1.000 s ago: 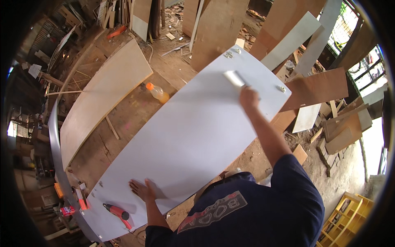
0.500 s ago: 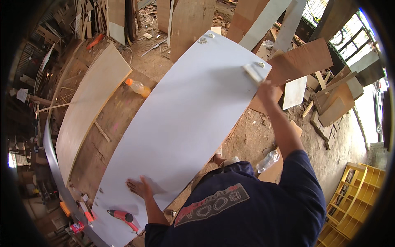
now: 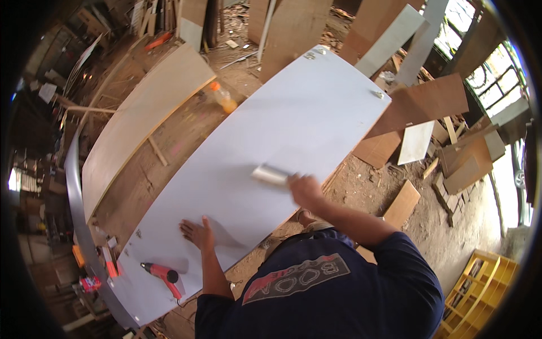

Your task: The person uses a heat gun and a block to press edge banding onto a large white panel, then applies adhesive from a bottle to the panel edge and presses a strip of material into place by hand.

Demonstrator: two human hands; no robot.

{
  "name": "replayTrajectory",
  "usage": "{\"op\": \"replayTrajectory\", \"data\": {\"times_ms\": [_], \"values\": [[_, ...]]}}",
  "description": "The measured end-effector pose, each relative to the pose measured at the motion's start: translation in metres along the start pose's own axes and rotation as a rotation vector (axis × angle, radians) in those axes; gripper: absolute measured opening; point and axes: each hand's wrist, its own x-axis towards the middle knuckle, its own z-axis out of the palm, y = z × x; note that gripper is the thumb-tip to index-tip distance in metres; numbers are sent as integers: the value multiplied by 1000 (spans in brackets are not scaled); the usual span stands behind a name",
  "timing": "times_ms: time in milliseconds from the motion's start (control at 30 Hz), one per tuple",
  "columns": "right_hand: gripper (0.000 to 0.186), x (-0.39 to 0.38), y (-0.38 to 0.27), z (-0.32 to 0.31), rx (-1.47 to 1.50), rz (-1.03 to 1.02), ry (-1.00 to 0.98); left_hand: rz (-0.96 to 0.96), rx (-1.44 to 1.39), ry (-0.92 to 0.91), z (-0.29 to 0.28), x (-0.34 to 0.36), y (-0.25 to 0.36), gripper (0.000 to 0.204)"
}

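A long pale-blue laminate panel point(image 3: 243, 141) lies lengthwise before me. My right hand point(image 3: 306, 191) is closed round one end of a pale oblong brush point(image 3: 272, 175), blurred by motion, over the panel's middle. Flat on the panel's near part rests my left hand point(image 3: 197, 233), its fingers spread and holding nothing. Close by, a red heat gun point(image 3: 164, 274) with a dark nozzle lies on the surface, its cord running off the near edge. Small metal pieces point(image 3: 309, 55) sit at the far end, and another small fitting point(image 3: 377, 94) is by the far right corner.
A curved plywood sheet point(image 3: 141, 107) lies to the left, with an orange-capped bottle point(image 3: 223, 99) between it and the panel. Boards point(image 3: 418, 104) lean and lie at the far right. A yellow shelved frame point(image 3: 480, 291) stands at the lower right.
My right hand has swept the brush from the panel's far right corner back toward me, to its middle. My left hand stays flat on the panel. The whole view has shifted slightly.
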Motion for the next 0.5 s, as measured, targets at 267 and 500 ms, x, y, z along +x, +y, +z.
{"op": "replayTrajectory", "data": {"times_ms": [267,500], "values": [[63,46,-68,-6,670,-251,-304,126,-192,-3,-9,-40,-52,101],[47,88,87,2,990,121,-110,-150,-173,79,-1,-159,-132,95]]}}
